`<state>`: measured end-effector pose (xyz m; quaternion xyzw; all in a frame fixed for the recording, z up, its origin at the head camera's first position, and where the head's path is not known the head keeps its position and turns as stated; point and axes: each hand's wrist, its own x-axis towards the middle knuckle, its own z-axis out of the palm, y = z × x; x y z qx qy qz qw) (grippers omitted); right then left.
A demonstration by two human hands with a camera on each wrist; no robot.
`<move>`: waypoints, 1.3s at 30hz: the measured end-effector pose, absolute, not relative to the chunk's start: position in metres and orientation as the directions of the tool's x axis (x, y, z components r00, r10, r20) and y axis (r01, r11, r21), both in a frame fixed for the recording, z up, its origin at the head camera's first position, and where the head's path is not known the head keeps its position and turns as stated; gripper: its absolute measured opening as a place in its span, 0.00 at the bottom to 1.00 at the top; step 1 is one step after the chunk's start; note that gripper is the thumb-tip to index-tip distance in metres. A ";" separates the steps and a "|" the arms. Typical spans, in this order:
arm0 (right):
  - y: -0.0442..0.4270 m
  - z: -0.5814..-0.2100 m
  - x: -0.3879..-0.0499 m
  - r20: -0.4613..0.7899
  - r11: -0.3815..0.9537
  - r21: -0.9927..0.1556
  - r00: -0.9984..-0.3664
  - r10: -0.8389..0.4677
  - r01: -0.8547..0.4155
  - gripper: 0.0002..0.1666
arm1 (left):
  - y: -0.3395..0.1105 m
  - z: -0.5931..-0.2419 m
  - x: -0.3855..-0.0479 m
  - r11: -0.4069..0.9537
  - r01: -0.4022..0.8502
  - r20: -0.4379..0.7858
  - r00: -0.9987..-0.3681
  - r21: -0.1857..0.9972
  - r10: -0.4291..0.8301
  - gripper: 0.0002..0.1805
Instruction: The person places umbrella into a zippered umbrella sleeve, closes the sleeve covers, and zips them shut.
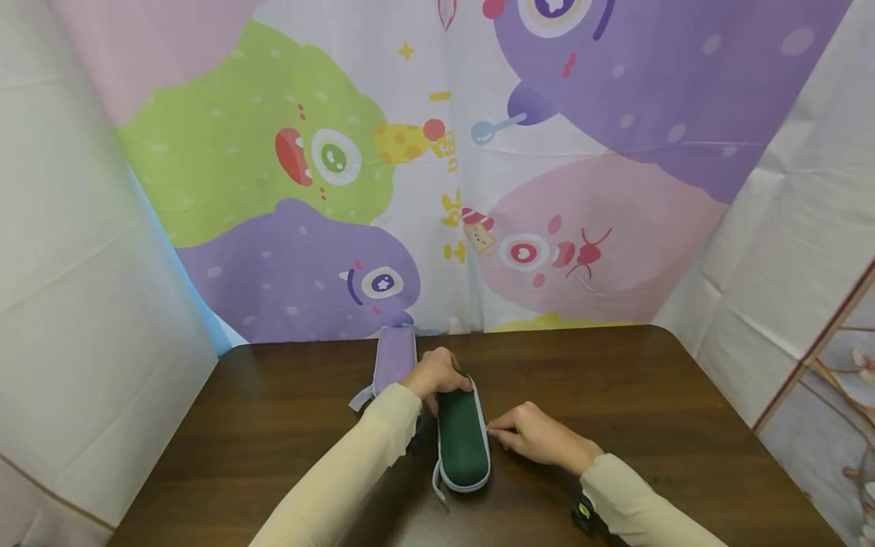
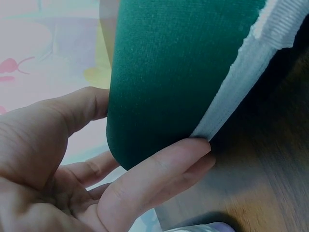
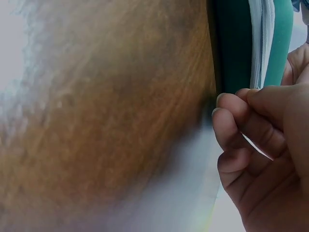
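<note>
A dark green zippered case [image 1: 463, 441] with a light grey zipper band lies on the brown table, its long side pointing away from me. My left hand [image 1: 437, 374] grips its far end, and in the left wrist view the thumb and fingers [image 2: 159, 174] curl round that end from both sides. At the case's right side, my right hand [image 1: 536, 433] pinches at the zipper [image 3: 257, 43] with thumb and forefinger. The small zipper pull is hidden between those fingertips. A grey fabric loop [image 1: 438, 484] hangs off the near left of the case.
Behind my left hand lies a similar lilac case [image 1: 395, 355] with a grey strap [image 1: 361, 399], close to the table's back edge. A curtain [image 1: 437, 190] with cartoon monsters hangs behind the wooden table [image 1: 601, 380]. Pale cloth walls [image 1: 75, 251] stand on both sides.
</note>
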<state>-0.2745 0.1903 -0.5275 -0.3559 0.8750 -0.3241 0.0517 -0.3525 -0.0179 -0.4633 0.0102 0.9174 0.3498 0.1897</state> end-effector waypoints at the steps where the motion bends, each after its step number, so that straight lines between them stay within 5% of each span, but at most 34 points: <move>1: 0.190 -0.527 -0.274 0.134 0.537 -0.609 -0.743 -0.656 -0.584 0.13 | -0.018 -0.464 -0.352 0.755 -0.114 -0.341 -0.928 0.646 0.151 0.29; 19: 0.188 -0.528 -0.259 0.175 0.473 -0.624 -0.702 -0.690 -0.621 0.12 | -0.022 -0.462 -0.351 0.748 -0.117 -0.333 -0.932 0.653 0.145 0.29; 39: 0.189 -0.525 -0.244 0.105 0.513 -0.666 -0.749 -0.654 -0.541 0.12 | -0.020 -0.465 -0.352 0.734 -0.134 -0.346 -0.927 0.665 0.144 0.29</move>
